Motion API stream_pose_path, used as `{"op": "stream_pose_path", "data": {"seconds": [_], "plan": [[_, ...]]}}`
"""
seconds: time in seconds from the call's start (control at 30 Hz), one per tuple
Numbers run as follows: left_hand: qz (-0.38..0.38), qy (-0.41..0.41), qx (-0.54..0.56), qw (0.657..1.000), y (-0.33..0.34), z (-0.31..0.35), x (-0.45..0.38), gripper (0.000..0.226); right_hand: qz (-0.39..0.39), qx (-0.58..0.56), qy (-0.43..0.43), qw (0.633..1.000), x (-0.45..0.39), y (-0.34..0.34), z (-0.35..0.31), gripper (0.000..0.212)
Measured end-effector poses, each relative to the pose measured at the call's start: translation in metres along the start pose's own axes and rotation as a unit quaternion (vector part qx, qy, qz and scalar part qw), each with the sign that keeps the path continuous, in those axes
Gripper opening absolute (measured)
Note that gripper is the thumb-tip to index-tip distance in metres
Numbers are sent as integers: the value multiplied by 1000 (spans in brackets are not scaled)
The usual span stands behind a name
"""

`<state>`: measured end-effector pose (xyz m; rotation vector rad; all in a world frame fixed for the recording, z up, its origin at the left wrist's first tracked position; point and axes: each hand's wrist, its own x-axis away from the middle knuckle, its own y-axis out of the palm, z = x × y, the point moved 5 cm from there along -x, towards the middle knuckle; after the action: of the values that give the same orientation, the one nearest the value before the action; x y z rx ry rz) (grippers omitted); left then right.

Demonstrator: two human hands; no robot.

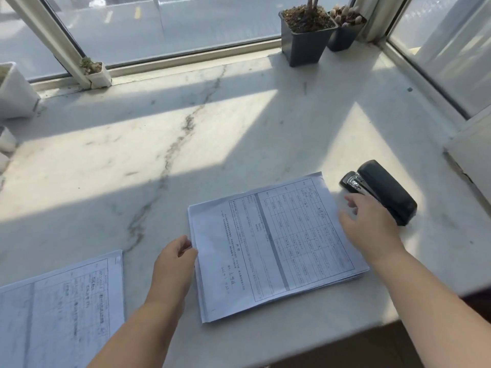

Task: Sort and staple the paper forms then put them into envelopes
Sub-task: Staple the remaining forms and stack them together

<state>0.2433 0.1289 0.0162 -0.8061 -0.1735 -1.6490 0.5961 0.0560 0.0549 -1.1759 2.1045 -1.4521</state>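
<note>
A stack of printed paper forms lies on the marble sill in front of me. My left hand is at the stack's left edge, fingers curled and pinching the edge of the sheets. My right hand hovers over the stack's right edge with relaxed fingers, just in front of a black stapler that lies on the sill to the right. A second pile of forms lies at the lower left.
The marble sill runs back to the window. Two dark plant pots stand at the back right, a small white pot at the back left, and a larger white pot at the far left. The sill's front edge drops off at lower right.
</note>
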Motion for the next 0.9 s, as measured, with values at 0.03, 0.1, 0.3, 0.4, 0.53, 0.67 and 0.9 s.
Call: {"op": "stream_pose_path", "data": {"seconds": [0.03, 0.1, 0.3, 0.4, 0.53, 0.67, 0.9], "plan": [[9, -4, 12, 1000, -1, 2, 5, 11, -44, -5, 60, 997, -2, 10, 6, 38], [27, -29, 41, 998, -3, 0, 8, 13, -68, -33, 143, 987, -7, 19, 10, 38], [9, -83, 19, 996, 8, 6, 0, 4, -51, -20, 198, 979, 4, 30, -13, 28], [15, -113, 34, 993, 13, 2, -8, 26, -61, -24, 237, 969, 8, 30, -16, 22], [36, -167, 44, 984, 13, 1, -9, 32, -89, -74, 284, 952, 13, 30, -13, 28], [47, -176, -6, 983, 18, 4, -9, 45, -55, -162, 292, 941, 16, 32, -5, 30], [56, -44, 33, 997, 31, 17, 33, 26, -127, -350, 254, 893, 29, 31, 9, 10]]}}
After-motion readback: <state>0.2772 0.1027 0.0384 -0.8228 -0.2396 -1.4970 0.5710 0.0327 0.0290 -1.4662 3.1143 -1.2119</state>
